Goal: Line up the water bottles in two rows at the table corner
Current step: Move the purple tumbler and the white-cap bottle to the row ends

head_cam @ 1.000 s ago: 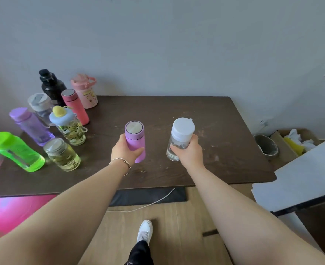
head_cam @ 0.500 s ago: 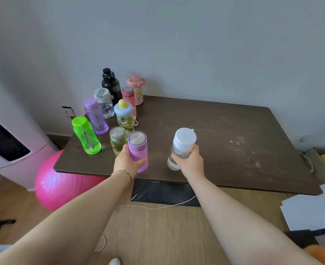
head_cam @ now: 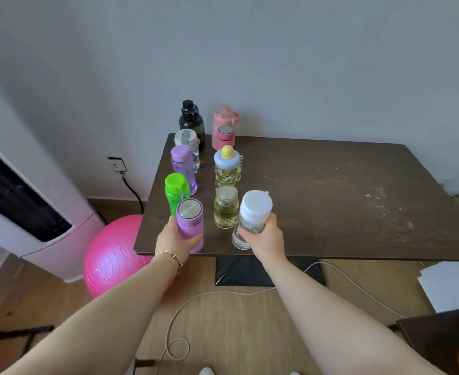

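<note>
left row: green bottle (head_cam: 176, 191), lilac clear bottle (head_cam: 183, 169), grey-lid bottle (head_cam: 187, 143), black bottle (head_cam: 191, 120) run back from the near-left corner of the counter (head_cam: 331, 190) toward the wall.
left hand (head_cam: 175, 239): wrapped around the purple flask (head_cam: 190, 225), at the counter's front edge, just in front of the green bottle. Upright; can't tell if the base is down.
right row: yellow jar (head_cam: 225, 207), duck-cap bottle (head_cam: 228, 167), pink flask (head_cam: 225, 138), pink handled bottle (head_cam: 224, 119), parallel to the left row, away from the counter edge.
right hand (head_cam: 265, 238): closed on the white-cap bottle (head_cam: 251, 219), tilted slightly, just right of and in front of the yellow jar.
step, my read: seat the last pair at the front of each row.
how: square the purple flask behind-line with green, keep its base fully on the counter since the edge is close. Bring the white-cap bottle left, directly in front of the yellow jar, upright before release.
risk: knuckles clipping the yellow jar.
</note>
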`<state>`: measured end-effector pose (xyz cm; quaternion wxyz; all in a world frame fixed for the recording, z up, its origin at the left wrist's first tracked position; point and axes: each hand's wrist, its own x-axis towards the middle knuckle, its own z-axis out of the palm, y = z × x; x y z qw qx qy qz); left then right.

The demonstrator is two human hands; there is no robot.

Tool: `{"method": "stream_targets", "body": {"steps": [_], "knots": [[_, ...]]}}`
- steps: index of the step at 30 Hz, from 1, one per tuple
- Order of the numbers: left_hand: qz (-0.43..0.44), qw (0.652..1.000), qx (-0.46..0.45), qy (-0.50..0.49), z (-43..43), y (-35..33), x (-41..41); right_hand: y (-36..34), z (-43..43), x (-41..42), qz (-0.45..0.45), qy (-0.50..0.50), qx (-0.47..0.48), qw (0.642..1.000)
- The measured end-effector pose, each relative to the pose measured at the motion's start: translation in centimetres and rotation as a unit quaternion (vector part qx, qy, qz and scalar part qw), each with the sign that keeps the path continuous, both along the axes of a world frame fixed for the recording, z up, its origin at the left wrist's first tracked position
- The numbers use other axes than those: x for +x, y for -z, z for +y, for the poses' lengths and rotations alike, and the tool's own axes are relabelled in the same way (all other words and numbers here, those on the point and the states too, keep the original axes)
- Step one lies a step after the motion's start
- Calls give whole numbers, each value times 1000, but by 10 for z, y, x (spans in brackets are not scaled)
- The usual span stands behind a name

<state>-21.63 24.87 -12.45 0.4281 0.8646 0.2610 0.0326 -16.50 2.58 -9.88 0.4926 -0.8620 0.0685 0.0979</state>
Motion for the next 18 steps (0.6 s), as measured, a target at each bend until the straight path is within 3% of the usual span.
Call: {"method": "stream_targets", "body": {"steps": [18], "knots": [[31,999,-2,-16,47,30,7,33,54,2,31,-22,-15,999]]}}
